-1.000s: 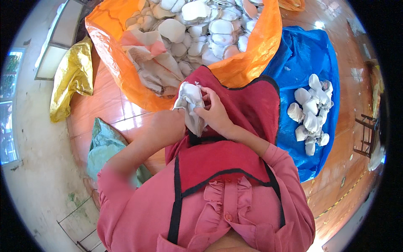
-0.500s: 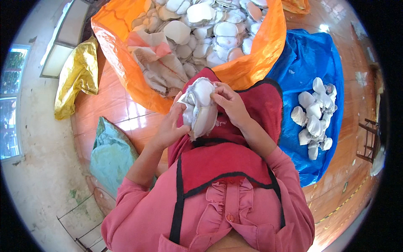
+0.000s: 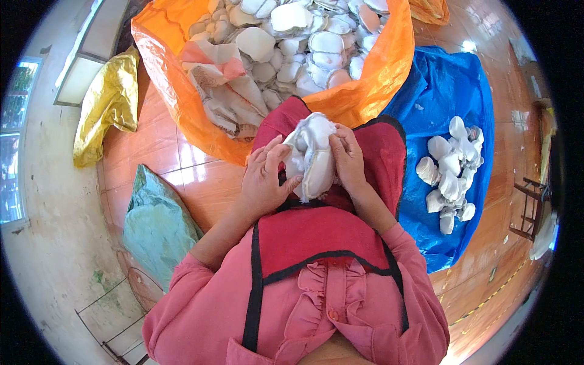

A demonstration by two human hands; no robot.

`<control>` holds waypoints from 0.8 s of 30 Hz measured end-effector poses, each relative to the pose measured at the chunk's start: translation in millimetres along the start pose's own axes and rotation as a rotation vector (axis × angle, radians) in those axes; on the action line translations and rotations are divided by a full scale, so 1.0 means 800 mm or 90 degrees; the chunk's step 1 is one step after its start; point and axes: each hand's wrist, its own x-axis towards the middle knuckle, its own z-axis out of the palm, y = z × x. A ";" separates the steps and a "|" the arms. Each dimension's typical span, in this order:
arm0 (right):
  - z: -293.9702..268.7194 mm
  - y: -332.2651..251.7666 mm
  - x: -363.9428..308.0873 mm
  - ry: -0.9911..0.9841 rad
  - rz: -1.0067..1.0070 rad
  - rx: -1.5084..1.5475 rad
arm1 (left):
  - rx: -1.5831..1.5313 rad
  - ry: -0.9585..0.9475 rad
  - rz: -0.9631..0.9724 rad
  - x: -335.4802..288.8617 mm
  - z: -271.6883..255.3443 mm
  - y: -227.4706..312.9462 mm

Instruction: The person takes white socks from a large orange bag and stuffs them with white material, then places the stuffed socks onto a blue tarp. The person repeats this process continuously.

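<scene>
Above the red apron [image 3: 328,243] with black trim on my lap, I hold a white padded fabric piece [image 3: 311,159], its seams and frayed edges showing. My left hand [image 3: 266,173] pinches its left side between thumb and fingers. On the other side my right hand [image 3: 348,155] grips the right edge, thumb on top. The piece is folded or cupped, with a greyish hollow near its upper left. Fingers behind it are hidden.
A big orange sack [image 3: 164,79] full of similar white pads [image 3: 325,42] stands ahead. On a blue sheet [image 3: 426,85] at right lies a pile of white cupped pieces [image 3: 451,167]. A green sack [image 3: 159,228] and a yellow sack [image 3: 109,103] are on the left.
Both hands and the pad have shifted slightly right. The pad has been turned so its hollow and seam show differently, and my left fingers have moved up over its edge.
</scene>
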 end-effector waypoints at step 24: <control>0.006 -0.001 -0.024 -0.023 -0.067 0.111 | -0.846 -0.097 -0.254 0.017 0.031 0.024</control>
